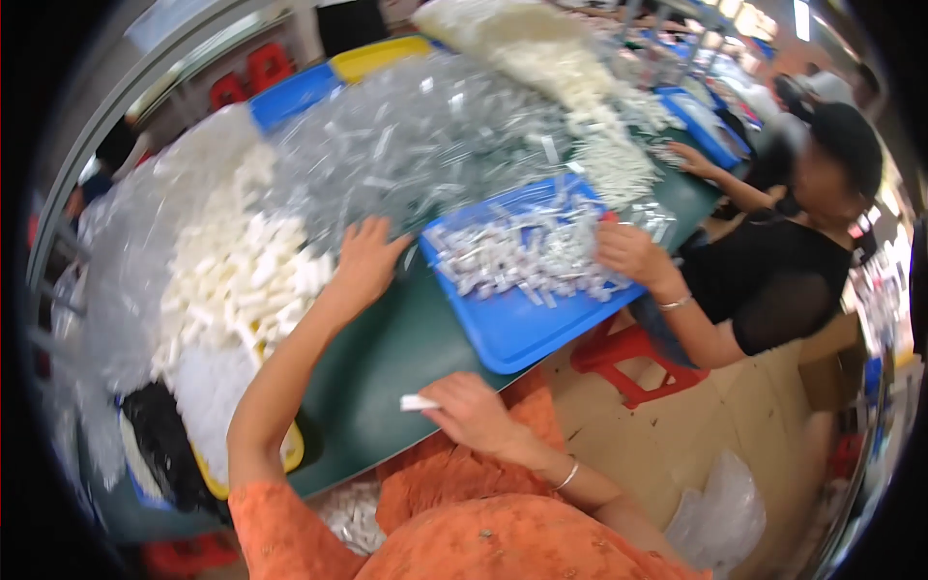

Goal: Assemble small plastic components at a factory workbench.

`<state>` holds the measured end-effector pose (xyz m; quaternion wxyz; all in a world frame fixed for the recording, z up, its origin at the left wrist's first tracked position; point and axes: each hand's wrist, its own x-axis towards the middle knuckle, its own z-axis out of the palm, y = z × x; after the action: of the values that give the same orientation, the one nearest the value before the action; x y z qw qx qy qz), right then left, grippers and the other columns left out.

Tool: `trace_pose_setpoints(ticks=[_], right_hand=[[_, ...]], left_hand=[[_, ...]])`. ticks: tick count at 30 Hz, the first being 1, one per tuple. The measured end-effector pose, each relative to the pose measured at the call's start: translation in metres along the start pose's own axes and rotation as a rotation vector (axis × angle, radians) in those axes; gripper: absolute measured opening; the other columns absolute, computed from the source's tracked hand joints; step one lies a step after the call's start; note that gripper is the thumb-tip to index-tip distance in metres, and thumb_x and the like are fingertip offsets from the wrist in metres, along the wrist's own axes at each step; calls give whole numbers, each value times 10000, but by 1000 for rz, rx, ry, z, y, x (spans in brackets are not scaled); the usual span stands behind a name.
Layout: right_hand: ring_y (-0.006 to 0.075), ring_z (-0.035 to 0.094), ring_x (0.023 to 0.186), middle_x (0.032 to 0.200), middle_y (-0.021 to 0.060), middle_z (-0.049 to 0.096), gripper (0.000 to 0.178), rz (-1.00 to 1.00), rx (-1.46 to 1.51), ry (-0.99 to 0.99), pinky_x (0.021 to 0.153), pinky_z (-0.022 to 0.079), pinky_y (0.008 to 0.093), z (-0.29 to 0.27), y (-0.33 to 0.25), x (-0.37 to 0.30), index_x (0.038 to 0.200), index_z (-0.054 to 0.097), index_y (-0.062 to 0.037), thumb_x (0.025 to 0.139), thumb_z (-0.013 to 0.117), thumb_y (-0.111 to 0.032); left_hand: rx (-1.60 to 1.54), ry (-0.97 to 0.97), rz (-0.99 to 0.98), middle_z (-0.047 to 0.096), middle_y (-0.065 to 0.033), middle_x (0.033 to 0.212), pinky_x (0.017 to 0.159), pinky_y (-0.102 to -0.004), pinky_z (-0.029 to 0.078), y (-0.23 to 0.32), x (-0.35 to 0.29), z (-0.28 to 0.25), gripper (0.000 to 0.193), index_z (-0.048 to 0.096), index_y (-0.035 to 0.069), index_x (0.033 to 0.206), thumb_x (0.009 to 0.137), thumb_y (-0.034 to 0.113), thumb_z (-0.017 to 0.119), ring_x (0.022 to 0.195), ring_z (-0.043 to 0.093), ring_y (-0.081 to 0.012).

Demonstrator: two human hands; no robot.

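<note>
My right hand (474, 414) is closed by the table's near edge, pinching a small white tube-shaped piece (418, 402) that points left. Farther out, my left hand (370, 259) reaches to the near edge of a heap of clear plastic tubes (416, 126), fingers apart. I see nothing held in it. Left of that hand spreads a pile of white cylindrical pieces (256, 266). On its right, a blue tray (512, 338) holds many small white-and-clear pieces (522, 246).
A co-worker in black (773, 261) sits at the right, one hand (633, 256) at the tray's right rim. Thin white sticks (614, 159) lie beyond the tray. A yellow tray (295, 449) and black bag (164, 435) sit near left. A red stool (638, 362) stands below.
</note>
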<state>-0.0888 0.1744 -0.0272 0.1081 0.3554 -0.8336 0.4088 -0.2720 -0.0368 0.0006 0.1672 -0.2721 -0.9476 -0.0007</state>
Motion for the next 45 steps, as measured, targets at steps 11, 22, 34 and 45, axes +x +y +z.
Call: trace_pose_setpoints(ticks=[11, 22, 34, 45], right_hand=[[277, 595, 886, 937, 79, 626, 228, 60, 47, 81, 782, 476, 391, 5, -1, -6, 1023, 620, -64, 818, 695, -130], [197, 636, 914, 1032, 86, 657, 259, 324, 592, 204, 804, 501, 296, -40, -1, 10, 1148, 667, -45, 893, 668, -91], [149, 607, 798, 935, 74, 661, 256, 347, 571, -30, 666, 465, 248, -39, -8, -3, 1071, 708, -24, 827, 681, 45], [148, 657, 810, 925, 76, 671, 310, 421, 497, -208, 680, 531, 262, -54, -17, 3, 1103, 631, -19, 806, 707, 25]], left_hand=[[-106, 27, -231, 537, -180, 1093, 801, -505, 454, 31, -4, 22, 291, 606, 52, 1011, 805, 215, 731, 1047, 512, -376], [-1134, -37, -498, 658, -84, 1050, 750, -257, 504, 41, -79, -81, 195, 559, 41, 1160, 980, 112, 529, 909, 630, -137], [-1673, -375, -575, 595, 5, 962, 716, -216, 432, 118, -154, -91, 338, 547, 26, 1308, 985, 123, 555, 855, 536, -64], [-1360, -479, -545, 654, -61, 979, 733, -265, 474, 120, -161, -103, 280, 590, 20, 1220, 947, 79, 589, 837, 584, -107]])
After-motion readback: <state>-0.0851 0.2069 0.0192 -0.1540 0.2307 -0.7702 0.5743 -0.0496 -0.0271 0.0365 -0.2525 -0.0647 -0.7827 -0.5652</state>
